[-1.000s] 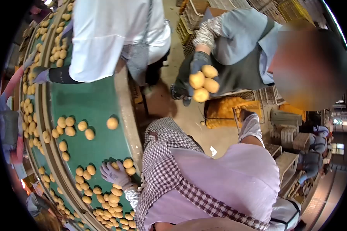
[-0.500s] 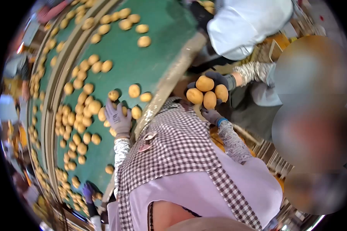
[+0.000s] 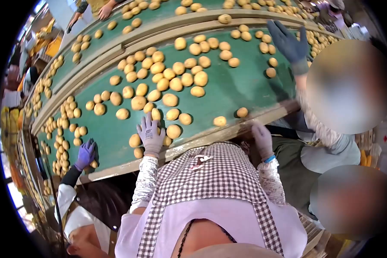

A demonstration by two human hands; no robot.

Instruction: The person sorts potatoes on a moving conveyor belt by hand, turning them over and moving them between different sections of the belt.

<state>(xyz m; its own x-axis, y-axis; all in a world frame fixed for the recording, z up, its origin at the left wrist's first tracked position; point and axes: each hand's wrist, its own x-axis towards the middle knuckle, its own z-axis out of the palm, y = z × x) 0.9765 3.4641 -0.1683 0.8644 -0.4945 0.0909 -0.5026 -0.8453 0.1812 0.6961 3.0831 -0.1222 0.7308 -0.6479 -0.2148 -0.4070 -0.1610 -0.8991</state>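
My left hand (image 3: 151,135), in a pale purple-grey glove, rests on the green conveyor belt (image 3: 241,81) with its fingers spread. Potatoes (image 3: 173,131) lie around and under its fingertips. My right hand (image 3: 262,139), gloved alike with a blue band at the wrist, is beside the belt's near rim (image 3: 219,136). Its fingers are loosely curled, and no potato shows in them. Two single potatoes, one of them (image 3: 219,121) nearer the middle, lie on the belt just beyond that rim.
At right, a co-worker's dark-gloved hand (image 3: 290,43) is spread above the belt. Another person's purple-gloved hand (image 3: 86,154) touches the belt at left. A rail (image 3: 129,45) divides it from a second belt bearing potatoes. Bare hands (image 3: 106,10) show at the far side.
The view has turned toward the belt. The co-worker's dark-gloved hand, which held several potatoes near my right hand, is now raised over the belt without them. My left hand stays among potatoes.
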